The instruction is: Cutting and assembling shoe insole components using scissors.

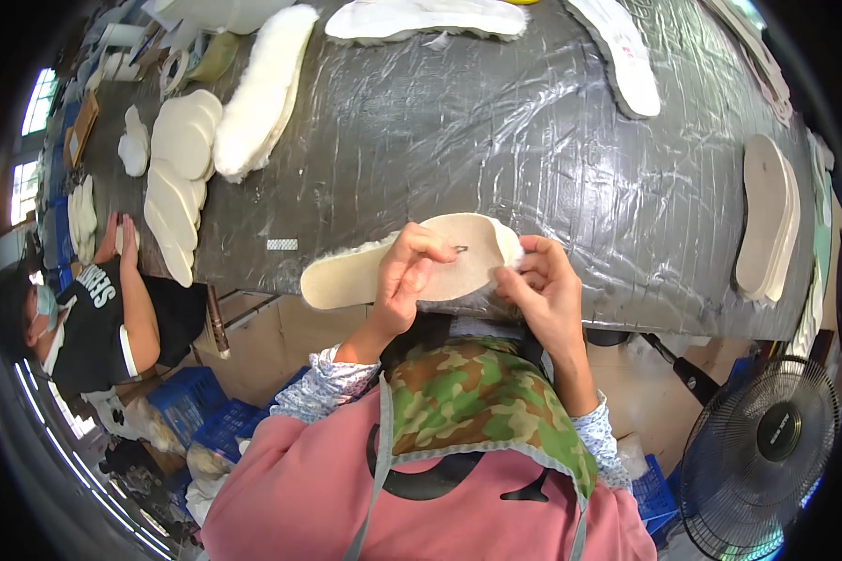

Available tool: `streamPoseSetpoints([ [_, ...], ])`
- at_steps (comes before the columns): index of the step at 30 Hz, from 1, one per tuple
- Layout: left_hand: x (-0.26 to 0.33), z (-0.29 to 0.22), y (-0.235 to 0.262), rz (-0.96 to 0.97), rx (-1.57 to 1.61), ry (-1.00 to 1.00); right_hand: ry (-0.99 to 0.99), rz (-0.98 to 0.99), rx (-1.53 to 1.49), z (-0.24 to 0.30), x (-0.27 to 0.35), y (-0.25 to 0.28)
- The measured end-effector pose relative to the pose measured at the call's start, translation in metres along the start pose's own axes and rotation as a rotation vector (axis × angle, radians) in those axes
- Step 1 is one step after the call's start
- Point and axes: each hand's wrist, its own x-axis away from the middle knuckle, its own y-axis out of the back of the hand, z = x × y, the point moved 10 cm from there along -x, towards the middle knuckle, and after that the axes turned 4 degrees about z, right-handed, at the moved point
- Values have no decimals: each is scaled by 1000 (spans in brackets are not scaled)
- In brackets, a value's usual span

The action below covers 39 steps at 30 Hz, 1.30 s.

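A beige insole with white fluffy pile on its underside is held just above the near edge of the table. My left hand is closed on it around the middle, thumb and bent fingers gripping its side. With thumb and fingertips, my right hand pinches the rounded right end, where white fleece shows at the rim. A small dark mark shows on the beige face beside my left fingertips. The fleece side is mostly turned away from view.
Fanned beige insoles lie at the left, near a fluffy white insole pair. More insoles lie at the far side; a stack is at the right. A co-worker sits at left. A black fan stands lower right.
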Motion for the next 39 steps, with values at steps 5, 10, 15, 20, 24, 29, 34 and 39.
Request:
streamPoseSetpoints([
  [5,-1,1,-2,-6,54,-1,-129,-68,-196,-8,1,19],
  [10,-2,-9,-5,-22,-107,31,-46,-60,-17,2,-10,10],
  [15,-40,-53,-6,-121,-851,-65,69,-26,176,18,-17,11],
  [20,-38,-19,-17,80,-871,-17,217,79,265,41,-37,0],
  [24,-37,-12,-20,111,-805,5,319,135,479,45,-48,-16],
  [29,-42,-7,-28,156,-724,93,359,96,473,39,-49,-24],
  [34,-44,-2,-31,139,-787,93,156,58,190,26,-39,-5],
  [39,-45,-3,-29,140,-781,100,-2,-7,-28,4,-15,9],
])
